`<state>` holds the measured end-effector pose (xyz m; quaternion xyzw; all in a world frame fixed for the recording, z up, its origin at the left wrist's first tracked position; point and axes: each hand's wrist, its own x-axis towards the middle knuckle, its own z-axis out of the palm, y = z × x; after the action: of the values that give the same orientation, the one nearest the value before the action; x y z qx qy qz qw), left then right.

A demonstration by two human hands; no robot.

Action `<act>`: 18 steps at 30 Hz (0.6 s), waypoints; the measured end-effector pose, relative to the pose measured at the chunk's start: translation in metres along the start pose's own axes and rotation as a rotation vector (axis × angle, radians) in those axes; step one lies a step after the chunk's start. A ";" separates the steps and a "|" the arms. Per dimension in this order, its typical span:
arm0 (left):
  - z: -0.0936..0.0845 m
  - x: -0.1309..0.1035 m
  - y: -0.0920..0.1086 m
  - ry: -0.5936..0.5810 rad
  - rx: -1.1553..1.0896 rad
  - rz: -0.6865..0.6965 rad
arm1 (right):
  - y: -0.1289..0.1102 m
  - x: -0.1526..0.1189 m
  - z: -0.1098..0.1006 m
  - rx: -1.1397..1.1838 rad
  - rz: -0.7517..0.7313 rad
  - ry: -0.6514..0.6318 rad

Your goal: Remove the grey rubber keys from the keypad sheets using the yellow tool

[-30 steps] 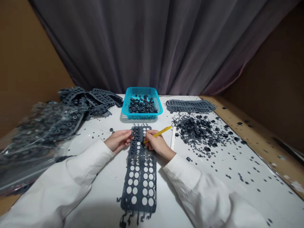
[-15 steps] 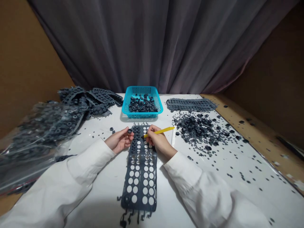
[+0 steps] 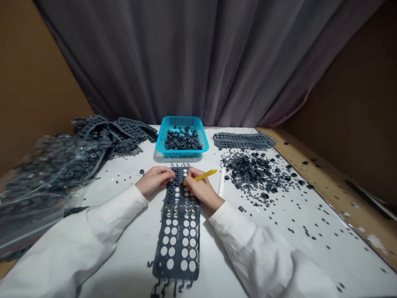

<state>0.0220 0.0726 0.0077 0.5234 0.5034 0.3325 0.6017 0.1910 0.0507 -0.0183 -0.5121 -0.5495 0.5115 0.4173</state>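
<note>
A long dark rubber sheet (image 3: 178,244) lies lengthwise before me on the white table, with rows of round holes. Its upper left part still has black ring-shaped pieces in it. My left hand (image 3: 156,180) is at the sheet's upper left edge with its fingers pinched together; what they hold is hidden. In my right hand (image 3: 200,188) is a slim yellow pen-like tool (image 3: 204,176), held like a pencil. Its lower end points down at the sheet's upper middle, between the two hands. Whether the tip touches the rubber I cannot tell.
Behind the sheet stands a turquoise basket (image 3: 159,145) of small black pieces. Black scraps (image 3: 252,169) are heaped and scattered at right, before another rubber sheet (image 3: 243,140). At left lie a clear plastic bag (image 3: 62,174) of black parts and several more sheets (image 3: 124,128).
My left fingers have closed at the sheet's edge; the black ring seen in them before is now out of sight. The yellow tool stays in my right hand. The whole view has shifted slightly.
</note>
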 end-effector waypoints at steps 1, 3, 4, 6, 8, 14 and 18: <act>0.001 0.001 0.000 -0.031 0.167 0.062 | -0.001 0.000 0.000 -0.035 -0.022 -0.008; 0.004 0.004 0.002 -0.081 0.530 0.197 | -0.001 0.001 0.001 -0.083 -0.045 -0.016; 0.005 0.006 0.003 -0.101 0.689 0.254 | -0.001 0.002 0.001 -0.094 -0.046 -0.019; 0.008 0.009 0.007 -0.145 0.945 0.329 | 0.000 0.003 0.001 -0.085 -0.033 -0.020; 0.012 0.013 0.009 -0.200 1.091 0.376 | 0.002 0.004 0.000 -0.045 -0.005 -0.014; 0.018 0.015 0.010 -0.247 1.217 0.423 | 0.001 0.002 -0.001 0.039 0.076 0.007; 0.018 0.011 0.009 -0.271 1.329 0.484 | 0.003 0.004 -0.001 0.041 0.081 0.016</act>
<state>0.0433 0.0794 0.0121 0.9124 0.3902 0.0120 0.1227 0.1919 0.0545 -0.0212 -0.5291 -0.5146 0.5351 0.4110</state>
